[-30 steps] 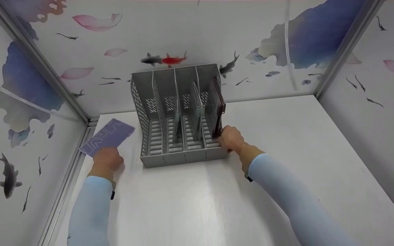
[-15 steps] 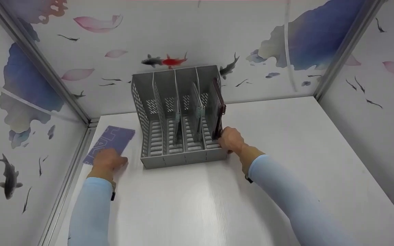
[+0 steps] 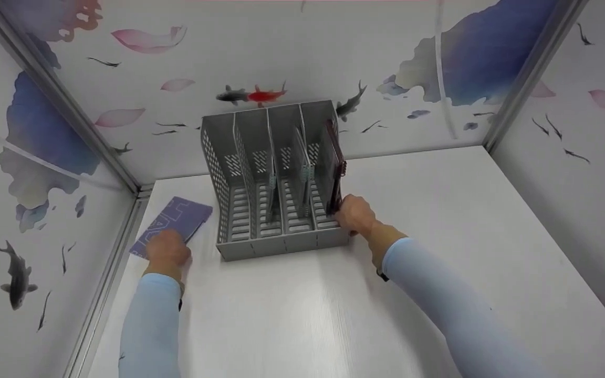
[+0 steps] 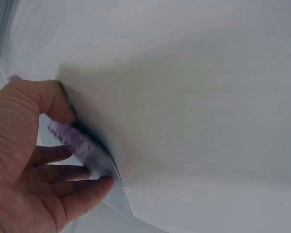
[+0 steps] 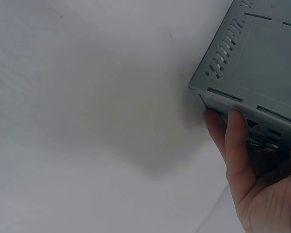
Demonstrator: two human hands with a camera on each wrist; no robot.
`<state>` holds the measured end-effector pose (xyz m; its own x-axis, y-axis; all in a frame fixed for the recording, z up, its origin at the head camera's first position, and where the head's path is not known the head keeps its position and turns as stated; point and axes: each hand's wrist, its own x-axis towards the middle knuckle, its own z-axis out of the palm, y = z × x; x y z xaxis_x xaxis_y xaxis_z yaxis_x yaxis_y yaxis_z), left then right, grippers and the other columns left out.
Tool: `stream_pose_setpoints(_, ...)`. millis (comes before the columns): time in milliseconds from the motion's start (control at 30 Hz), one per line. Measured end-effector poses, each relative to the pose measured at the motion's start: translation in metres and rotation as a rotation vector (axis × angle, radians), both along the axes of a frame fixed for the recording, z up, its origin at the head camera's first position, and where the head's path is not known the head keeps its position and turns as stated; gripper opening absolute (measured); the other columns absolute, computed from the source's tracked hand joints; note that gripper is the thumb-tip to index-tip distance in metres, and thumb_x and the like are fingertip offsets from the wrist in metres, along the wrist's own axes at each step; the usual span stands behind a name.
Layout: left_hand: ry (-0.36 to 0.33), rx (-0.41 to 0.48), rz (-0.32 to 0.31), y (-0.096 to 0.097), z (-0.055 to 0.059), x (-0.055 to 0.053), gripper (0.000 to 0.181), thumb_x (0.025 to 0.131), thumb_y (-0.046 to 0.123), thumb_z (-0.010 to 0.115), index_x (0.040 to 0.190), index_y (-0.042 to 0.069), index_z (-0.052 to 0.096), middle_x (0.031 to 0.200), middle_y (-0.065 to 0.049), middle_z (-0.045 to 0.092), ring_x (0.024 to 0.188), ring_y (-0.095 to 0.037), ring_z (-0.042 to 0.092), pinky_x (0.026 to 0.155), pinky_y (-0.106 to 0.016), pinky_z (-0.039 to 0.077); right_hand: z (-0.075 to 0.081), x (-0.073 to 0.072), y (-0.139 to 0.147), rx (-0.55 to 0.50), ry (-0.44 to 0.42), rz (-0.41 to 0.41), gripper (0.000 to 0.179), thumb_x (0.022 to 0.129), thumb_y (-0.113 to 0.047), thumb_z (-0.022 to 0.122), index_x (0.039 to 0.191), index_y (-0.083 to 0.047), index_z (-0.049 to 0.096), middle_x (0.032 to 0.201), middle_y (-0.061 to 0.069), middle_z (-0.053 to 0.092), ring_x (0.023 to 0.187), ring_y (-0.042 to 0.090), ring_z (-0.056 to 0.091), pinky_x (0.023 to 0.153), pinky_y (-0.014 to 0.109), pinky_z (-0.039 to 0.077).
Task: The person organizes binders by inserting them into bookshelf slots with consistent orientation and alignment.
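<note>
In the head view my left hand point(image 3: 166, 248) holds a purple spiral notebook point(image 3: 189, 214) with pale outlined lettering, left of the grey file organizer point(image 3: 284, 248). Seen from the left wrist, the thumb and fingers pinch the notebook point(image 4: 99, 162) at its purple coil edge, tilted over the white table. My right hand point(image 3: 356, 214) grips the organizer's front right corner; in the right wrist view its fingers curl around the perforated wall point(image 5: 266, 63). A dark red spiral notebook point(image 3: 338, 157) stands in the rightmost compartment. Thinner spiral notebooks point(image 3: 303, 176) stand upright in the two middle-right compartments.
The organizer's leftmost compartment point(image 3: 238, 210) shows its slotted floor. A white back wall point(image 3: 402, 131) with painted fish and petals rises behind the table point(image 3: 439, 210). A metal frame rail point(image 3: 108, 283) runs along the left edge, close to the left hand.
The left hand has drawn the purple notebook slightly toward the person and to the right, turning its angle a little. The right hand and the organizer have stayed in place.
</note>
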<state>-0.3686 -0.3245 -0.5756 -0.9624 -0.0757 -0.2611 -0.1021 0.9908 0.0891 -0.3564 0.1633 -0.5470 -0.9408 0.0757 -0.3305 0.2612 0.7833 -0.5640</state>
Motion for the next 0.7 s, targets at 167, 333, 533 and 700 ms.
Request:
stream_pose_setpoints(167,0.057,-0.051,0.053,0.008,-0.005,0.001,0.036,0.105,0.012,0.061,0.124,-0.018,0.071,0.121,-0.038,0.076,0.112,-0.053,0.078,0.089,-0.06,0.066,0.001,0.001,0.001,0.009,0.0,0.011,0.018,0.105,-0.014,0.061,0.114,-0.001,0.07,0.094,0.009,0.068,0.07,0.021,0.072,0.065,0.036,0.067)
stream_pose_setpoints(333,0.1,-0.066,0.124,0.012,-0.014,0.008,0.055,0.114,0.013,0.046,0.15,-0.027,0.044,0.143,-0.051,0.058,0.132,-0.062,0.065,0.101,-0.065,0.062,0.004,0.001,0.0,0.029,0.003,0.015,0.022,0.106,-0.015,0.061,0.118,0.001,0.07,0.1,0.011,0.07,0.073,0.021,0.071,0.058,0.03,0.06)
stream_pose_setpoints(533,0.148,-0.072,0.14,0.011,-0.023,0.012,0.049,0.116,0.006,0.036,0.152,-0.028,0.037,0.149,-0.058,0.041,0.142,-0.072,0.049,0.108,-0.077,0.054,0.003,0.001,-0.001,-0.005,-0.013,0.007,0.025,0.108,-0.019,0.064,0.124,0.0,0.068,0.102,0.01,0.067,0.077,0.021,0.069,0.057,0.027,0.058)
stream_pose_setpoints(700,0.2,-0.123,0.041,0.007,-0.027,0.014,0.042,0.113,0.001,0.043,0.139,-0.03,0.053,0.136,-0.054,0.059,0.129,-0.069,0.063,0.096,-0.072,0.062,0.001,0.001,-0.001,-0.011,-0.026,-0.006,0.025,0.108,-0.019,0.064,0.124,-0.001,0.069,0.104,0.01,0.068,0.079,0.022,0.07,0.059,0.028,0.059)
